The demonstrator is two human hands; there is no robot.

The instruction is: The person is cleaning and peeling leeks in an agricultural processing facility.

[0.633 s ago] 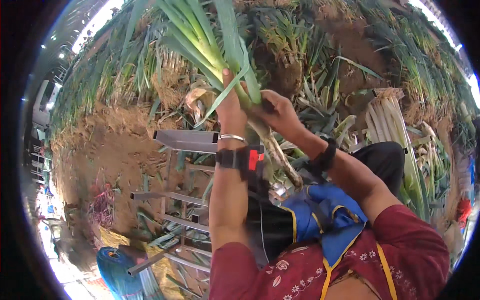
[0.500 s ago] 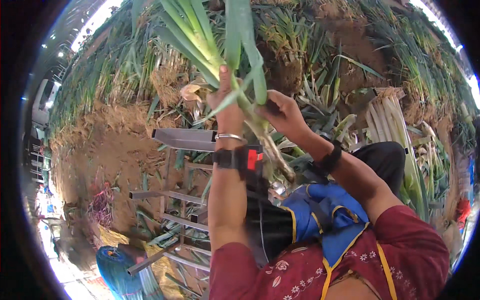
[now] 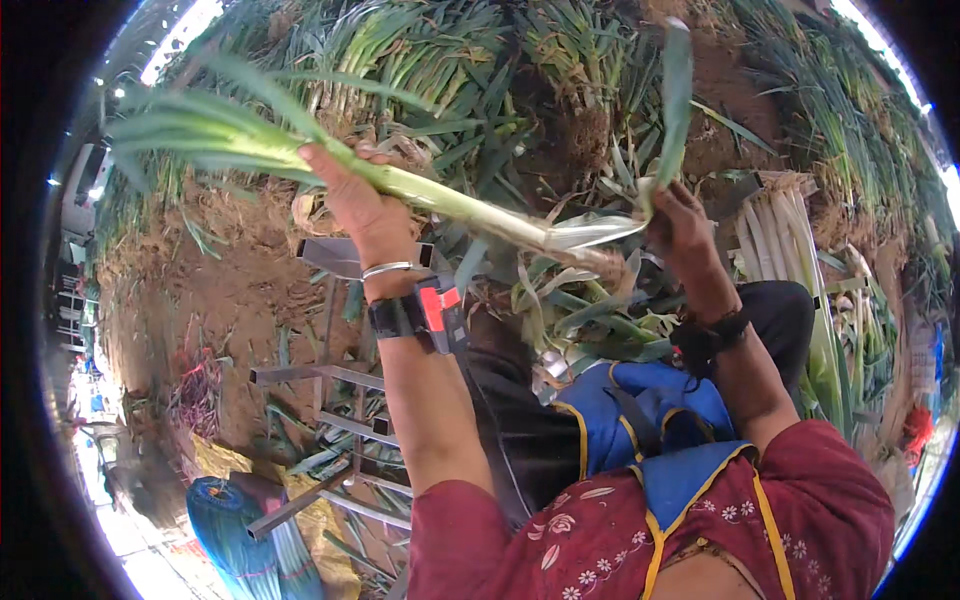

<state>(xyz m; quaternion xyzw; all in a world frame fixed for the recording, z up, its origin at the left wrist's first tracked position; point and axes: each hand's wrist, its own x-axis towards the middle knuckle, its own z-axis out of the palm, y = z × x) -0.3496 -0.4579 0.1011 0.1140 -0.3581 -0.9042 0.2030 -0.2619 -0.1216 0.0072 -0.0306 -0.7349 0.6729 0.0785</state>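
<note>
My left hand (image 3: 352,190) is closed round a leek (image 3: 450,200) where its green leaves begin to fan out. The leaves spread off to the left, blurred by motion, while the pale shank slants down to the right and ends in a brownish root end. My right hand (image 3: 683,232) grips a stripped outer leaf (image 3: 676,105), whose green tip sticks up above the fingers. The leaf's whitish lower part (image 3: 597,230) stretches from this hand to the leek's shank near the root, where it still seems attached.
Loose leaves (image 3: 620,325) lie heaped before my knees. A metal frame (image 3: 345,425) stands at left, beside a blue-green roll (image 3: 225,530). Trimmed leeks (image 3: 785,235) are stacked at right, and untrimmed leeks (image 3: 420,50) lie in rows across the back.
The leek has swung from steep to nearly level, its leaves now pointing left. My right hand has moved right and drawn the outer leaf away down the shank.
</note>
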